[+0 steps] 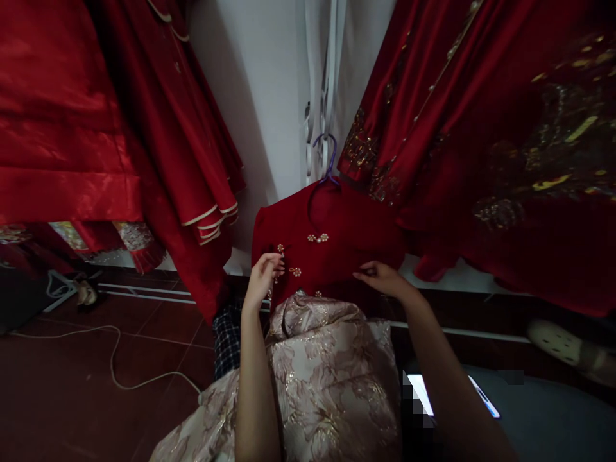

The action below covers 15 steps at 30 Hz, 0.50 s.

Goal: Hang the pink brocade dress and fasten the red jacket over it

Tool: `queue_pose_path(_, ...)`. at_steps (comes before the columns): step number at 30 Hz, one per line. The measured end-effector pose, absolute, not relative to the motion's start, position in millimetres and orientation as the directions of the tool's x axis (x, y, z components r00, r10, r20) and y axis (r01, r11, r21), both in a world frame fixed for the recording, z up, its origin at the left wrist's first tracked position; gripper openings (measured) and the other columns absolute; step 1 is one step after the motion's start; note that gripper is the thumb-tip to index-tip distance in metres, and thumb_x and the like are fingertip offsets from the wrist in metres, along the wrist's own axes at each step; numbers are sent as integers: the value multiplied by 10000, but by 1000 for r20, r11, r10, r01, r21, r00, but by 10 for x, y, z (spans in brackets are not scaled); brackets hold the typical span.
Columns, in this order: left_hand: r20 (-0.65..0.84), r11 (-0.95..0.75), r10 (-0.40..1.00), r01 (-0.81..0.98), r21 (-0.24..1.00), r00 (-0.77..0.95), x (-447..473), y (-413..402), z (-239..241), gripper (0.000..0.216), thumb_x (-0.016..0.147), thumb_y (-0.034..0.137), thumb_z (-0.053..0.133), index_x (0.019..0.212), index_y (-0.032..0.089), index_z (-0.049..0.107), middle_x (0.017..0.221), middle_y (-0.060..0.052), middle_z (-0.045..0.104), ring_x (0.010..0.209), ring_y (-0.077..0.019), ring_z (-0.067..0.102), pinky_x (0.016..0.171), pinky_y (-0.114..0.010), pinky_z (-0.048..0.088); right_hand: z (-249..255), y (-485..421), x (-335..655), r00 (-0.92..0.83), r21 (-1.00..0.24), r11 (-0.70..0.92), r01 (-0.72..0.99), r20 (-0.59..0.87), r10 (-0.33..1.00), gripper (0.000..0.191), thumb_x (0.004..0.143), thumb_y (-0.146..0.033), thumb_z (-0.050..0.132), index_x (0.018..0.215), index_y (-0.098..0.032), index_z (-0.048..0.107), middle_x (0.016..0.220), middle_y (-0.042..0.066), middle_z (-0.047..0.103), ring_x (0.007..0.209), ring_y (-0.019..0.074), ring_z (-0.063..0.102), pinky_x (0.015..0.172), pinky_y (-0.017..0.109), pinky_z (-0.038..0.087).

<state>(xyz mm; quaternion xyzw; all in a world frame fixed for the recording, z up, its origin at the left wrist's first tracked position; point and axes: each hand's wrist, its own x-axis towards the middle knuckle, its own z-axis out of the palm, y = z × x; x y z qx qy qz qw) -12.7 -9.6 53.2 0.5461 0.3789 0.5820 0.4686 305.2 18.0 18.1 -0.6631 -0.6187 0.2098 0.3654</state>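
Observation:
A red jacket [332, 212] hangs from a purple hanger [331, 154] in front of me, its front partly unfastened. Pearl flower buttons [317, 238] run down it. My left hand [262, 276] is closed in a pinch at the jacket's loose front edge, beside a flower button [280, 248]. On the other side, my right hand [382, 277] is held just before the jacket with thumb and fingertips together; anything between them is too small to make out. A pale floral brocade cloth [332, 378] with gold threads lies bunched below the jacket, between my forearms.
Red garments [158, 109] hang on the left, and gold-embroidered red garments [462, 128] on the right. A white metal stand [327, 77] rises behind the jacket. A pale cable [115, 359] crosses the tiled floor. Lit screen [484, 396] shows by my right forearm; a pale clog [553, 343] is at right.

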Motion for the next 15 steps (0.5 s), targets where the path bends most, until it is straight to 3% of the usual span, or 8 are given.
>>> queue_pose_path(3,306,-317,941,59,947,145,-15,-80,471,278,761,351,568,971,170,572,977,-55,591,824,-119,558,742,-248,460,474,32,2895,66,-628,211,749,388,919,313,700,-492,594,809,-201,633,770,67,638,719,192,596,704,351,490)
queue_pose_path(6,340,-370,926,209,905,165,120,-54,392,284,752,366,585,956,168,568,914,-33,589,776,-109,545,712,-229,435,649,1,2775,90,-550,345,761,616,783,383,718,-495,585,972,-209,605,953,84,613,882,212,573,787,376,478)
queue_pose_path(9,358,-397,915,257,881,186,187,-58,376,279,766,401,561,914,165,573,827,-11,576,750,-108,535,677,-215,419,569,91,2778,139,-607,412,680,658,741,576,737,-502,566,1218,-204,460,1224,120,499,1104,238,493,904,409,434)
queue_pose_path(12,340,-396,910,252,883,236,193,-85,410,292,760,422,563,887,160,587,757,3,570,688,-100,523,641,-207,408,414,174,2790,168,-633,381,674,634,755,837,711,-512,589,1382,-171,225,1414,166,274,1309,294,259,1021,484,299)
queue_pose_path(15,345,-399,910,254,881,231,187,-102,435,296,752,419,574,878,153,603,741,0,585,680,-104,529,640,-211,410,414,132,2640,220,-625,343,701,647,730,787,702,-495,598,1341,-143,303,1393,197,284,1310,320,240,1005,502,305)
